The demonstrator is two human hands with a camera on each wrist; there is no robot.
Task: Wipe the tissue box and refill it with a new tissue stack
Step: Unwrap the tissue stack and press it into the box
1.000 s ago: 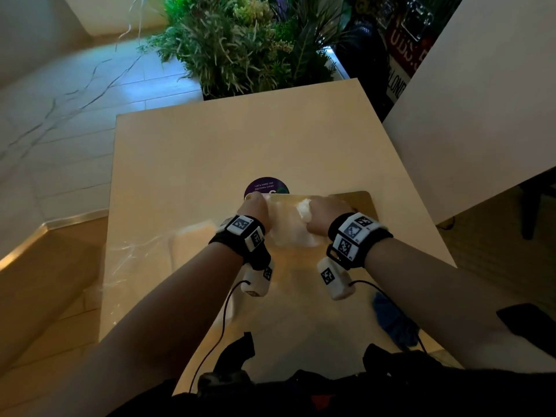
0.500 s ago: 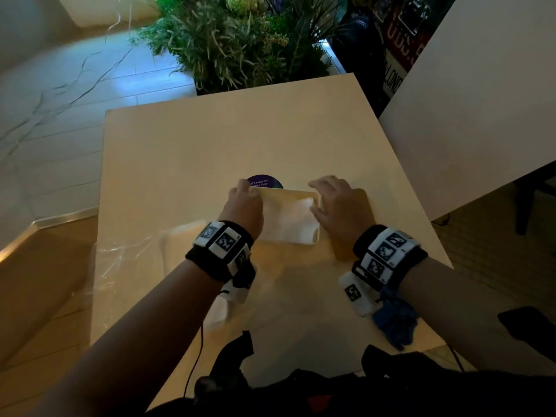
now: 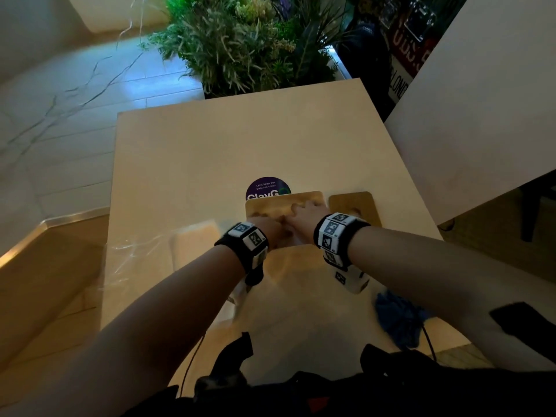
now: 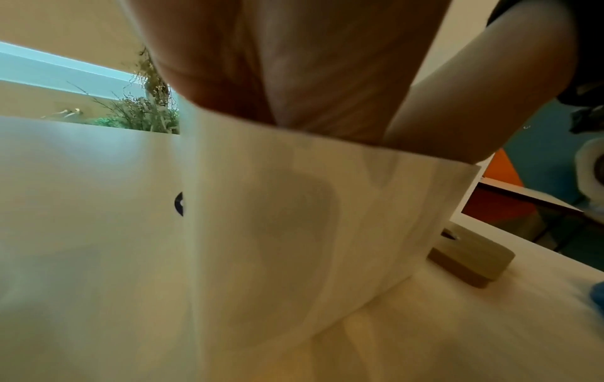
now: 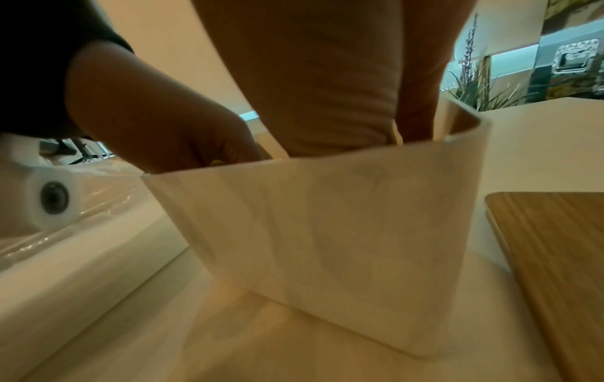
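Observation:
The white tissue box stands open near the table's middle, and its walls fill the wrist views. Its wooden lid lies flat just right of it. Both hands reach down into the box. My right hand has its fingers spread flat inside, close to the far wall. My left hand sits beside it at the near left, its fingers hidden below the rim. The tissue stack is not plainly seen under the hands. A blue cloth lies at the table's near right edge.
A pale block in crinkled clear plastic lies left of the box. A round purple sticker sits just behind it. Plants stand past the far table edge, and another white table is at the right.
Earlier both hands held a white tissue stack at the top of the box. Now the hands have sunk into the box and the stack no longer shows.

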